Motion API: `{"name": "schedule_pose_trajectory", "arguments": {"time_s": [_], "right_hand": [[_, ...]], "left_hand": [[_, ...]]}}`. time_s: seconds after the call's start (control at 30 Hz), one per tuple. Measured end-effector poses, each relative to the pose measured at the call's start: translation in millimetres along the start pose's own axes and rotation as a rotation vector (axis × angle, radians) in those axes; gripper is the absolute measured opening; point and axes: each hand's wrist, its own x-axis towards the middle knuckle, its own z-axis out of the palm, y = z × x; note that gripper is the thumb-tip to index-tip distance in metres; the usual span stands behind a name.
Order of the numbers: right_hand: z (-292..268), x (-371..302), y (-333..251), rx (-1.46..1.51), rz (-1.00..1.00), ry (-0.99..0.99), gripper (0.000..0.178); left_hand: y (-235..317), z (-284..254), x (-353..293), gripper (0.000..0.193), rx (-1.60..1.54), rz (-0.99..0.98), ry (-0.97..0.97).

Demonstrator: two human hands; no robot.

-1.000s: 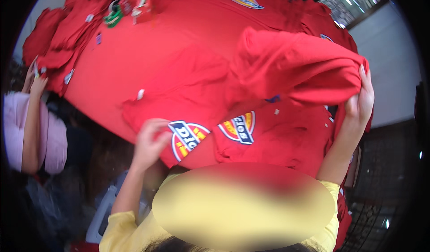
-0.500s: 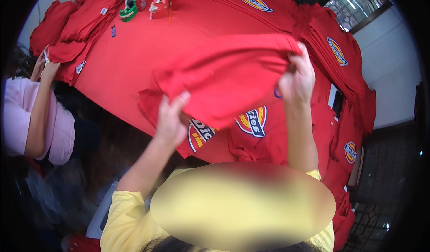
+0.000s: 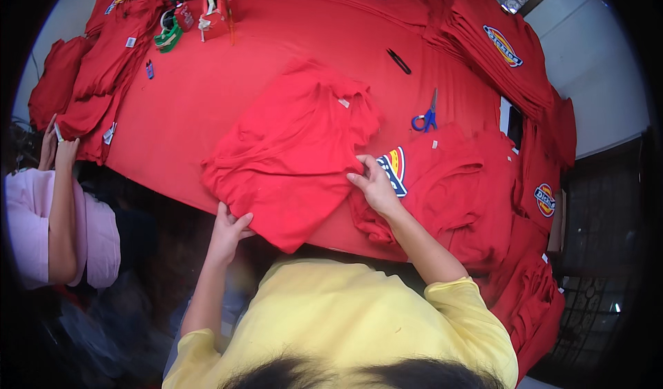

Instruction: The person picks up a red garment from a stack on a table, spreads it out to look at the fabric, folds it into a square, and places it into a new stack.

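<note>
A red T-shirt (image 3: 290, 150) lies rumpled on the red-covered table in front of me, with a small white label near its far right edge. My left hand (image 3: 228, 231) is closed on the shirt's near left edge at the table's front. At the shirt's right side, my right hand (image 3: 374, 184) pinches the edge between thumb and fingers. Just beyond that hand, part of a colourful printed emblem (image 3: 393, 170) shows on another red shirt (image 3: 442, 192) in a loose heap.
Blue-handled scissors (image 3: 426, 118) and black thread snips (image 3: 398, 61) lie on the red table cover (image 3: 179, 137). Stacked red shirts (image 3: 483, 23) line the far and right sides. Tape dispensers (image 3: 215, 16) stand at the far left. A co-worker in pink (image 3: 76, 223) handles red cloth at left.
The shirt has come down from mid-air onto the table. My right hand has moved down and left with its edge; my left hand is lower. The scissors and snips are now uncovered.
</note>
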Motion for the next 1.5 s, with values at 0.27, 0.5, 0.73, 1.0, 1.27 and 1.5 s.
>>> {"name": "schedule_pose_trajectory", "arguments": {"time_s": [0.27, 0.5, 0.73, 1.0, 1.27, 1.5], "right_hand": [[-19, -55, -38, -0.018, 0.059, 0.091, 0.033], [-56, -124, -59, -0.484, 0.107, 0.327, 0.021], [-119, -199, -4, -0.836, 0.717, 0.688, 0.047], [-85, -75, -33, -0.868, 0.62, 0.683, 0.097], [-155, -72, -19, 0.104, -0.072, 0.91, 0.029], [-271, 19, -119, 0.169, -0.436, 0.982, 0.03]], "left_hand": [[65, -8, 40, 0.074, 1.311, 0.834, 0.471], [105, 75, 143, 0.097, 1.487, 0.452, 0.145], [64, 114, 147, 0.109, 1.579, 0.429, 0.209], [80, 139, 122, 0.112, 1.484, 0.365, 0.087], [45, 132, 135, 0.109, 1.487, 0.668, 0.202], [62, 141, 121, 0.093, 1.355, 0.45, 0.227]]}}
